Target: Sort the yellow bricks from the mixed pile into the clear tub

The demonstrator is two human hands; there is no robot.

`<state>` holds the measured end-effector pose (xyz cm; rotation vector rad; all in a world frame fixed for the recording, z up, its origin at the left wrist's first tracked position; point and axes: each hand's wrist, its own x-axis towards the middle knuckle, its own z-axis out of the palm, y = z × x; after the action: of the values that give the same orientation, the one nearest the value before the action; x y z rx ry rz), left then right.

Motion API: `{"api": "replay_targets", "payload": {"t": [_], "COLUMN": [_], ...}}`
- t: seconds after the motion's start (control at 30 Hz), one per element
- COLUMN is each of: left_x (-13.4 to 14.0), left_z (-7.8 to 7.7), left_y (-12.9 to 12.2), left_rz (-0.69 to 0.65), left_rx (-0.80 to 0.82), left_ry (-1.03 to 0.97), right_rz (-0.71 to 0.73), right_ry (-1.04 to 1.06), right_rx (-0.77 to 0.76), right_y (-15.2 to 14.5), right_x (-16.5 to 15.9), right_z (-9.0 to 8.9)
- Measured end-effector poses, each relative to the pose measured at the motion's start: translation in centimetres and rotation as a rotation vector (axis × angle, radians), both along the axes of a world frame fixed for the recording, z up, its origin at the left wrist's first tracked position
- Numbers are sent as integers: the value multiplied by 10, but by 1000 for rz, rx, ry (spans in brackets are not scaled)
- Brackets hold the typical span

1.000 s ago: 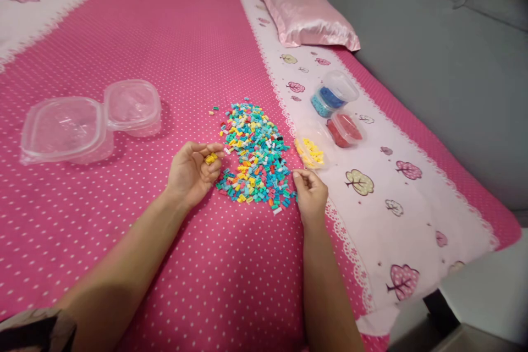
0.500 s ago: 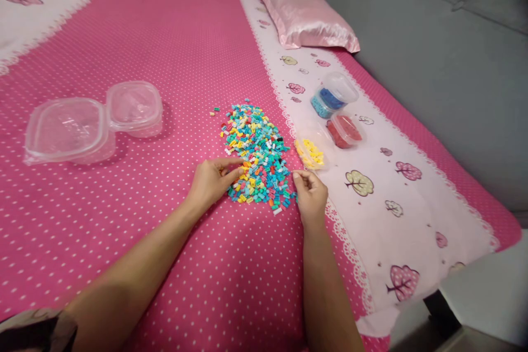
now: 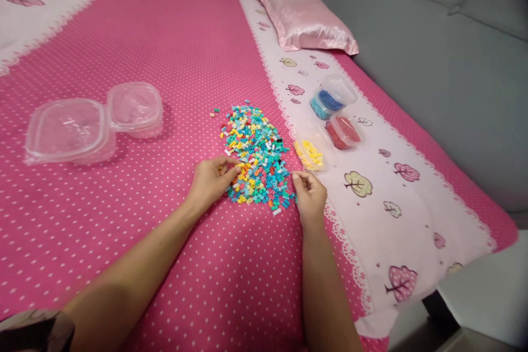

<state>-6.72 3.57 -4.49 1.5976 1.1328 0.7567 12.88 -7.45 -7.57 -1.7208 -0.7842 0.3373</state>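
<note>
A heap of small multicoloured toy bricks (image 3: 259, 146) lies on the pink dotted bedsheet. At its lower left edge is my left hand (image 3: 210, 181), thumb and forefinger pinched together with a yellow brick (image 3: 240, 167) showing at their tips. More yellow and orange pieces show beneath those fingers. My right hand (image 3: 311, 195) is closed just off the heap's right side, its thumb against the forefinger; whatever it holds, if anything, is hidden. Just beyond it stands a clear tub of yellow bricks (image 3: 309, 155).
Farther right are a tub of red bricks (image 3: 343, 132) and tubs of light blue (image 3: 319, 109) and dark blue bricks (image 3: 330, 100). On the left stand two clear lidded containers (image 3: 66, 129). A pink satin pillow (image 3: 307, 19) lies at the back by the grey padded panel (image 3: 433, 66).
My left hand has drawn back slightly to the left at the heap's edge. My right hand stays closed in nearly the same place.
</note>
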Motion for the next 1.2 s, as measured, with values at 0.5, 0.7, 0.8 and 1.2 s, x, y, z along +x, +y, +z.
{"api": "replay_targets", "payload": {"t": [0.5,0.7,0.8,1.2], "left_x": [-9,-15,-15,-23], "left_z": [45,51,52,44], "left_y": [10,11,12,8], "left_rz": [173,160,163,-178], "left_rx": [-765,-793,-726,-536], "left_ry": [-796,-831,-764,-274], "right_rz": [-1,-3,-2,2], "right_ry": [18,12,6,11], "right_rx": [2,1,-2,3], "right_y": [0,0,0,0], "right_x": [1,1,0,0], "right_z": [-2,-1,0,1]}}
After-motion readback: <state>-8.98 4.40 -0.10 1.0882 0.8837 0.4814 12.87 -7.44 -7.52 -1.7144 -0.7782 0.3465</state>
